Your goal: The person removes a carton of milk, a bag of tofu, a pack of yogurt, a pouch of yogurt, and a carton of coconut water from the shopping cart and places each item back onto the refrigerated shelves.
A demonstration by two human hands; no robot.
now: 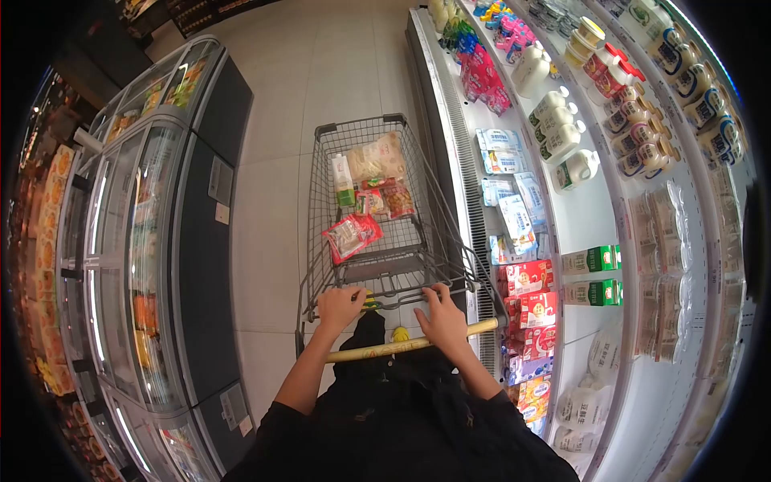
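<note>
Cart [377, 241] sits straight ahead of me in the aisle, between the glass-topped freezers [152, 241] on my left and the open chiller shelves [594, 201] on my right. Both my hands reach over the yellow handle bar [401, 347]: left hand [340, 305] and right hand [441, 315] each have fingers curled onto the wire rim of the basket behind it. Packets [353, 234] and a pale bag [374, 159] lie in the basket. Milk bottles [562, 136] stand on the shelves.
</note>
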